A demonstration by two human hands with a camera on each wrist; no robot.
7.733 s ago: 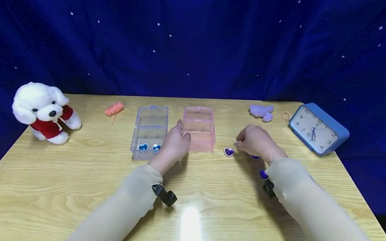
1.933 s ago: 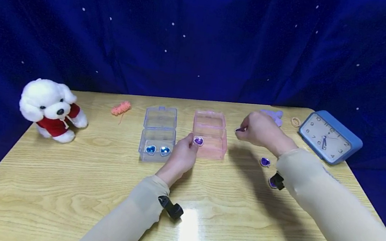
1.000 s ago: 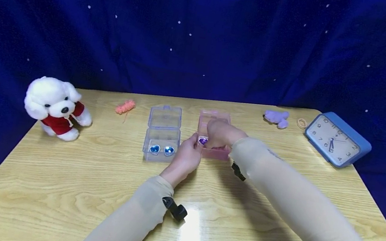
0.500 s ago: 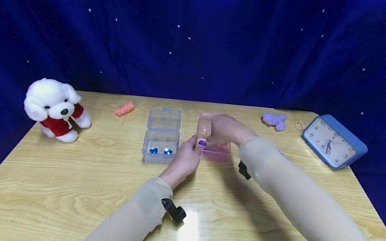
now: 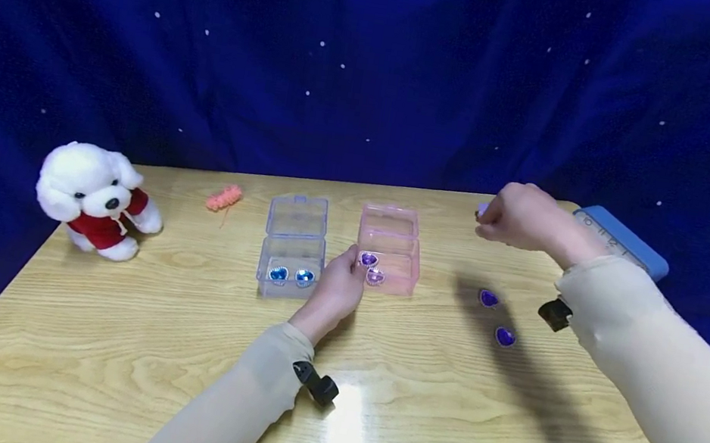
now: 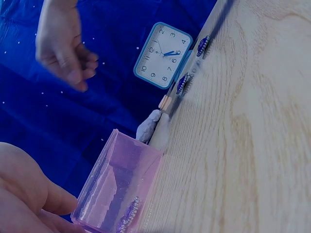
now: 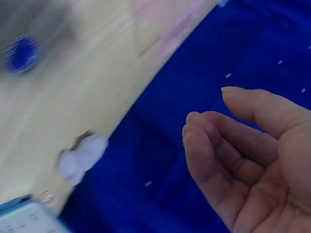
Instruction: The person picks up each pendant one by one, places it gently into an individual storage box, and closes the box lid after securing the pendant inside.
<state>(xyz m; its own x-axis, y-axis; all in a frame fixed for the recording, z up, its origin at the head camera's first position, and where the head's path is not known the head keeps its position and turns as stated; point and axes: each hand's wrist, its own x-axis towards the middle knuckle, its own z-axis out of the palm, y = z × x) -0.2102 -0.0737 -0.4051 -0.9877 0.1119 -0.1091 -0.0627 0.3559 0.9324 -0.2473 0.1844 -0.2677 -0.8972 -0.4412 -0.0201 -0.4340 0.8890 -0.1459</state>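
In the head view my left hand (image 5: 336, 291) is at the left side of an open pink plastic box (image 5: 411, 280), its thumb and finger pinching the near-left edge. Inside lie two purple heart-shaped gems with pearly rims, one purple gem (image 5: 368, 259) above another purple gem (image 5: 375, 277). My right hand (image 5: 524, 216) is raised over the back right of the table. The right wrist view shows its fingers loosely curled, a gap before the thumb, nothing between them. Below it on the table sit a purple gem (image 5: 488, 298) and a second purple gem (image 5: 505, 337).
Left of the pink box stands an open clear bluish box (image 5: 293, 247) with two blue gems. A white plush dog (image 5: 99, 202) and orange yarn (image 5: 224, 198) are further left. At the back right are a blue clock (image 5: 634, 240), a lilac plush toy (image 6: 147, 127) and a beige hair tie (image 6: 164, 102).
Two purple gems have come into the pink box, the second one brought by the right hand. The right hand has since moved out of the box, back to the right. The left hand stays put.
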